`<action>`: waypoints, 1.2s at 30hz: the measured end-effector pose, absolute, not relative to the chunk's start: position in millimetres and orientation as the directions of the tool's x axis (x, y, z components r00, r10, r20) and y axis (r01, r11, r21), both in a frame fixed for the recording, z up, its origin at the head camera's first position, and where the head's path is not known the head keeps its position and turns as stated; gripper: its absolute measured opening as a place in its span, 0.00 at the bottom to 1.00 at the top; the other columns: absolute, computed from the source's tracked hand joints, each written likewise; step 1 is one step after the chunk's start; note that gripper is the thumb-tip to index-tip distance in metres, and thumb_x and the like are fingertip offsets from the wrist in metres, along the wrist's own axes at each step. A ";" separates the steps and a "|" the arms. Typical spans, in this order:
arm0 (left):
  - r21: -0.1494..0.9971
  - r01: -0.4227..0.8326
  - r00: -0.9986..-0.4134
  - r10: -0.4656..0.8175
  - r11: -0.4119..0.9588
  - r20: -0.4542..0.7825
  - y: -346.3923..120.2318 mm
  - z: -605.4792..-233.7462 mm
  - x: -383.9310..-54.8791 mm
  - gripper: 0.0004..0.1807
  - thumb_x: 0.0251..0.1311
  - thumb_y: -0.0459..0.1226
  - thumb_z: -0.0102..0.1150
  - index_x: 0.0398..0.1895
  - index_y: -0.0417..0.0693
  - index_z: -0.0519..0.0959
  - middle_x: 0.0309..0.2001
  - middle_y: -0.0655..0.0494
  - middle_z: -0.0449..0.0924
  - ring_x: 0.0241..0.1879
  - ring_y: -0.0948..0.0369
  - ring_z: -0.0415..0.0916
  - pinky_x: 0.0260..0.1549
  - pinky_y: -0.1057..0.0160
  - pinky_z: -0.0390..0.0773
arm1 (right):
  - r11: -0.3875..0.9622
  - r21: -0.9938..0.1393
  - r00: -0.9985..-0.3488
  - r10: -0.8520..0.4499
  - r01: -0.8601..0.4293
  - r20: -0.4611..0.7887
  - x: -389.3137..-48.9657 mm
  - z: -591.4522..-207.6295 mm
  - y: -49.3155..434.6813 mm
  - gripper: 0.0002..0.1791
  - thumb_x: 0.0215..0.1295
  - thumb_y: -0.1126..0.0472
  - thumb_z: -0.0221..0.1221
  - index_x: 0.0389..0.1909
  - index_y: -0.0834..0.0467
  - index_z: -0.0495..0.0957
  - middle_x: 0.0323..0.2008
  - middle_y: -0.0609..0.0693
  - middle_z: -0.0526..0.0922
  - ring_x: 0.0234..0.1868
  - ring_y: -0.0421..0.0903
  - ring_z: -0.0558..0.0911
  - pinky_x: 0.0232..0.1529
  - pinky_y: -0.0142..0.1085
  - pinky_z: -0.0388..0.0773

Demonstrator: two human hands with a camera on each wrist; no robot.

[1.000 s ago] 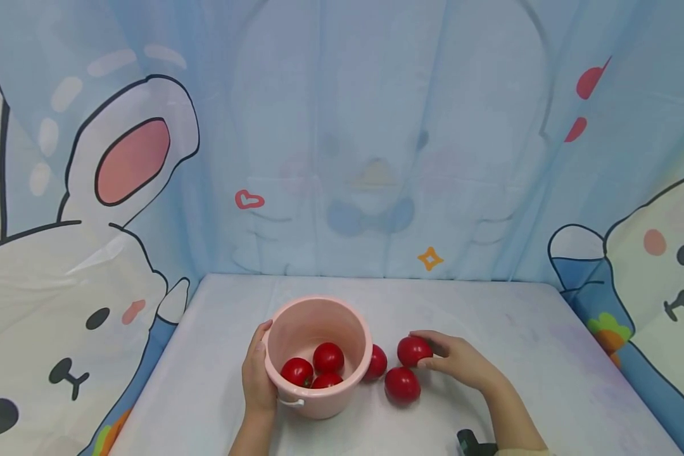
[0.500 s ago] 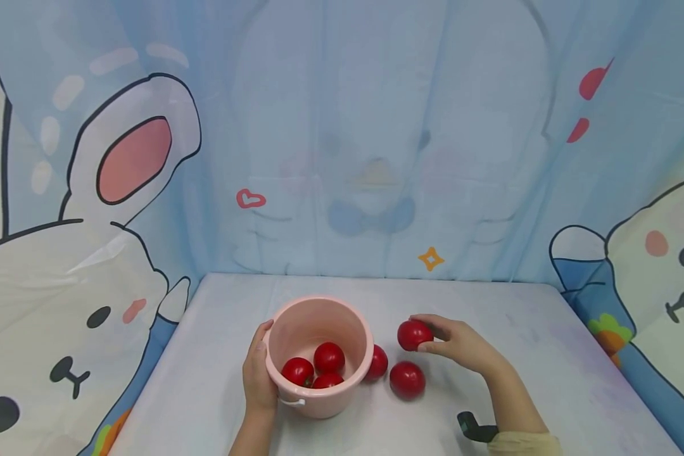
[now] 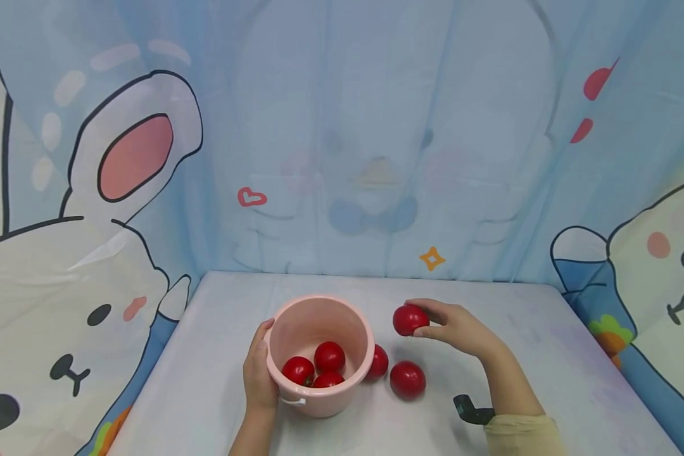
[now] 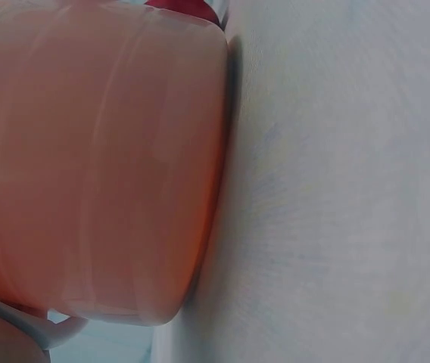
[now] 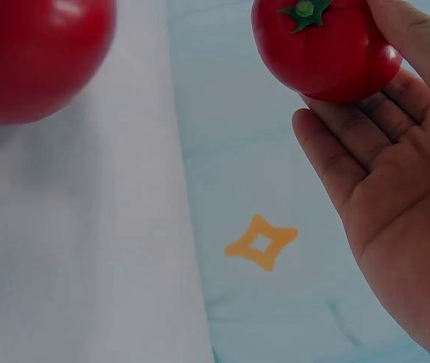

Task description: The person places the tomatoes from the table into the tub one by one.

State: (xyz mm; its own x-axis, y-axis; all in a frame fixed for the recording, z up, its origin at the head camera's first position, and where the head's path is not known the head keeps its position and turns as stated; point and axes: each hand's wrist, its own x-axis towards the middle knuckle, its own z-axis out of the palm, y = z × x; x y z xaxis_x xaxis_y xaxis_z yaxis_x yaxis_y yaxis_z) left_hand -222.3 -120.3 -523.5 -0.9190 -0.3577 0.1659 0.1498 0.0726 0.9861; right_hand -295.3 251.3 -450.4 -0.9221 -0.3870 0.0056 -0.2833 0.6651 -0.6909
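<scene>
A pink bucket (image 3: 330, 403) stands on the white table, with several red tomatoes (image 3: 329, 357) inside it. My left hand (image 3: 259, 380) grips its left side, near the rim; in the left wrist view the bucket wall (image 4: 101, 166) fills much of the picture. Right of the bucket, my right hand (image 3: 458, 328) holds a tomato (image 3: 410, 320) above the table, between thumb and fingers. Its green stem top shows on the tomato (image 5: 328, 53) in the right wrist view. Two more lie on the table: one tomato (image 3: 379, 363) partly behind the bucket, another tomato (image 3: 407, 380) just right of it.
The white table (image 3: 177, 392) ends at a light blue curtain (image 3: 365, 95) with cartoon prints, which also hangs along both sides. A dark device (image 3: 472, 411) sits at my right wrist beside the beige sleeve (image 3: 524, 436). The bucket has a white handle (image 3: 292, 401) at its front.
My right hand has lifted its tomato off the table and moved up and slightly left. The loose tomato near it shifted a little right and up. The left hand and bucket stay put.
</scene>
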 end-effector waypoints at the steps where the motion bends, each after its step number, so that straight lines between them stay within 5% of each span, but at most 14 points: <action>1: 0.986 0.150 -0.919 -0.358 0.073 0.166 -120.3 -523.6 -222.4 0.19 0.73 0.56 0.39 0.63 0.77 0.71 0.65 0.74 0.73 0.65 0.67 0.71 0.61 0.55 0.76 | 0.666 -0.688 -0.921 -0.389 -0.288 0.009 -295.8 -447.7 250.5 0.39 0.54 0.39 0.68 0.68 0.43 0.70 0.63 0.52 0.77 0.66 0.59 0.74 0.56 0.51 0.81; 36: 0.984 0.170 -0.917 -0.356 0.057 0.179 -119.7 -521.0 -221.3 0.20 0.73 0.56 0.38 0.63 0.74 0.71 0.66 0.73 0.73 0.66 0.66 0.70 0.62 0.51 0.74 | 0.642 -0.644 -0.858 -0.511 -0.417 0.046 -314.0 -369.7 189.2 0.37 0.56 0.38 0.67 0.67 0.35 0.69 0.64 0.45 0.76 0.67 0.51 0.73 0.57 0.50 0.81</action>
State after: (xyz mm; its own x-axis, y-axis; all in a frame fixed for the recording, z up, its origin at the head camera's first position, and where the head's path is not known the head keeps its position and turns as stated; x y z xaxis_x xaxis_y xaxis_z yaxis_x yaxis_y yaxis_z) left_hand -221.3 -119.7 -521.0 -0.9172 -0.3560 0.1789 0.1699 0.0566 0.9838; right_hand -314.0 189.2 -369.7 -0.8582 -0.5113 0.0461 -0.4168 0.6415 -0.6440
